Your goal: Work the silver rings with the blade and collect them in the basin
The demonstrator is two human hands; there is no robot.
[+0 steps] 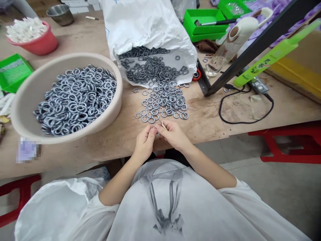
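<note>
Close together at the table's front edge are my two hands. My left hand [145, 140] is closed in a pinch on what looks like a small metal ring, mostly covered by the fingers. Between the fingers of my right hand [175, 134] is a thin pointed tool [163, 126], its tip angled up and to the left beside the left fingertips. Just beyond the hands lie loose grey metal rings [165, 100], spilling from the mouth of a white sack [150, 26]. More such rings fill a wide beige basin [115, 100] on the left.
A red bowl of white pieces [45, 42], a metal bowl [60, 15] and a green tray [15, 72] stand left. To the right are a black metal bar [240, 57], a clear bottle [223, 55], a cable [240, 123] and green bins [205, 31]. Red stools [288, 140] flank the table.
</note>
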